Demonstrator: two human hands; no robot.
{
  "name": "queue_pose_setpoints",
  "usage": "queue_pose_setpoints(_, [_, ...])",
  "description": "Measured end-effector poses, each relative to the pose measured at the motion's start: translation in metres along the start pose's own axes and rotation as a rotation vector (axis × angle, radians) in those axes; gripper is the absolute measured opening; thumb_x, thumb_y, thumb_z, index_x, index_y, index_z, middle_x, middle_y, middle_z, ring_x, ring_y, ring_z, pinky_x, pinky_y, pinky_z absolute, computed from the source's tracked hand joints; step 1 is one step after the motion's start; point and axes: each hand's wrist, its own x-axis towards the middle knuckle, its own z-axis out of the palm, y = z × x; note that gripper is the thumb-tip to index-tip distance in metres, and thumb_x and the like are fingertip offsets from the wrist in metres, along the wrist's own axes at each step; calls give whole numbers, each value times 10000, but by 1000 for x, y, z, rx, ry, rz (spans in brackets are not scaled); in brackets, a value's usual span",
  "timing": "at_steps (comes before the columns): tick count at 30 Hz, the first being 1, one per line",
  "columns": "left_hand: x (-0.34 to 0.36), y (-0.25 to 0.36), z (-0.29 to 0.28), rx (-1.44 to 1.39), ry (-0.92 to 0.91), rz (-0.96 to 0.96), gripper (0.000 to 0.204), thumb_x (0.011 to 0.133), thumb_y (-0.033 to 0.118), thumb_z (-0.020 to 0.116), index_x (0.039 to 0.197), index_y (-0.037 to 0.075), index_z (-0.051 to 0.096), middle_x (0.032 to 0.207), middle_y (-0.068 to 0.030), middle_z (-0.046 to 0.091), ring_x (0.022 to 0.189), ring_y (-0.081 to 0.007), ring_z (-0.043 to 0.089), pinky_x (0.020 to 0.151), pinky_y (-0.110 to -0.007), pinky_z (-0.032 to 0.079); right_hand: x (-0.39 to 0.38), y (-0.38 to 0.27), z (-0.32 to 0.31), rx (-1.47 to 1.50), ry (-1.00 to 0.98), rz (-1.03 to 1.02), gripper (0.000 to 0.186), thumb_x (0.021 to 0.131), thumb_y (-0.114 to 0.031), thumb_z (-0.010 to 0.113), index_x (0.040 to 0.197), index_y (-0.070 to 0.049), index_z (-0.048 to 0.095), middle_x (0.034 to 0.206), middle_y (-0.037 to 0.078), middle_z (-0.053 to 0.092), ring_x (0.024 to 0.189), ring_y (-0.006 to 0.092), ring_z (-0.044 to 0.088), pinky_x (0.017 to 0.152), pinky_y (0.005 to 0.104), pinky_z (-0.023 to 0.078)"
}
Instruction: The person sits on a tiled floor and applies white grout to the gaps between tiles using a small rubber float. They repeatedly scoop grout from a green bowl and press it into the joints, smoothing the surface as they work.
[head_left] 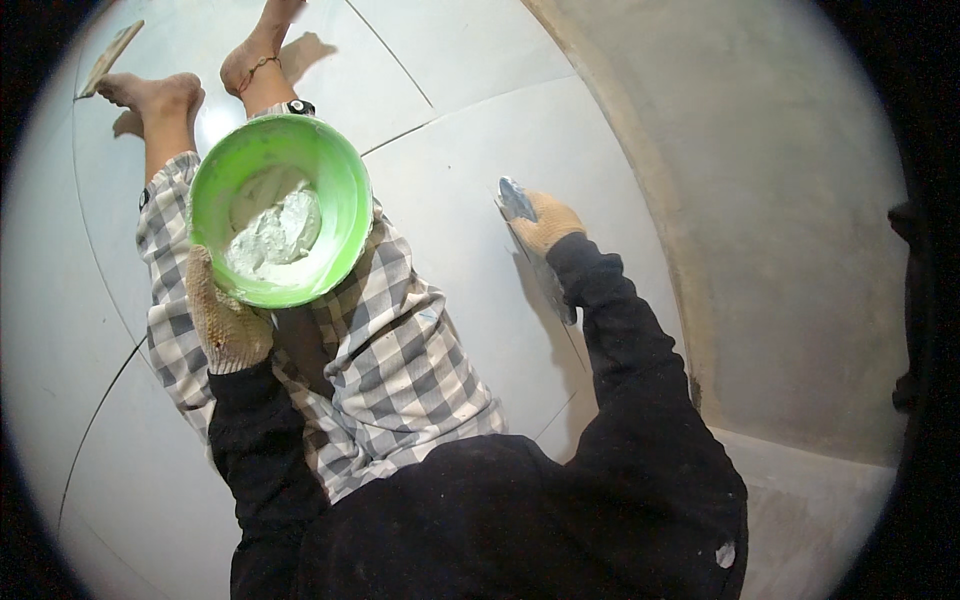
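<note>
Black top (510,520), left hand (226,318) gripping bowl (347,215), right hand (550,222) trowel (550,288)

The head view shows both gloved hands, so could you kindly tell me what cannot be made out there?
- Head view: the left hand's fingers, except the thumb, hidden by the green bowl.
- Head view: part of the flat tool, covered by the right hand.
- Head view: the right foot's toes, cut off by the upper edge.

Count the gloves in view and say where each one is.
2 gloves: one on the left hand, holding the green bowl; one on the right hand, gripping a flat tool.
</note>
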Motion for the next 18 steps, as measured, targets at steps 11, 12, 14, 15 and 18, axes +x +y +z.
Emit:
queue_pose_setpoints(11, [0,-5,-21,355,-85,169,484,929,301,586,1307,31,449,1235,-110,560,1083,-208,584,878,-338,525,-27,-10,5,-264,-214,-174,308,798,-124,547,1099,-80,600,1111,155,597,938,350,634,815,462,514])
queue_pose_setpoints(12, [0,-6,-19,124,-37,38,475,929,304,579,1314,51,460,1242,-106,567,1083,-209,593,867,-339,536,-18,-7,-5,-283,-280,-93,297,769,-130,571,1059,-113,635,1025,157,644,948,355,630,813,458,511])
queue_pose_setpoints(14, [-1,-6,-15,77,-34,29,473,929,303,578,1311,48,462,1233,-112,571,1074,-209,599,863,-335,538,-6,1,-27,-212,-260,-72,368,799,-113,563,1155,-187,618,1013,174,649,956,350,627,822,451,508])
queue_pose_setpoints(15, [-2,-5,-12,135,-54,55,472,929,303,578,1309,47,463,1229,-115,573,1070,-209,601,861,-333,539,2,3,-36,-146,-168,-143,417,806,-103,564,1209,-210,594,1020,170,642,959,347,624,827,449,507])
queue_pose_setpoints(18, [-3,-1,-3,-36,17,-50,470,934,311,568,1306,41,465,1224,-121,575,1061,-209,607,852,-326,541,42,1,-42,-291,-109,-283,575,817,-63,567,1353,-242,459,1110,125,592,1023,337,587,874,431,499])
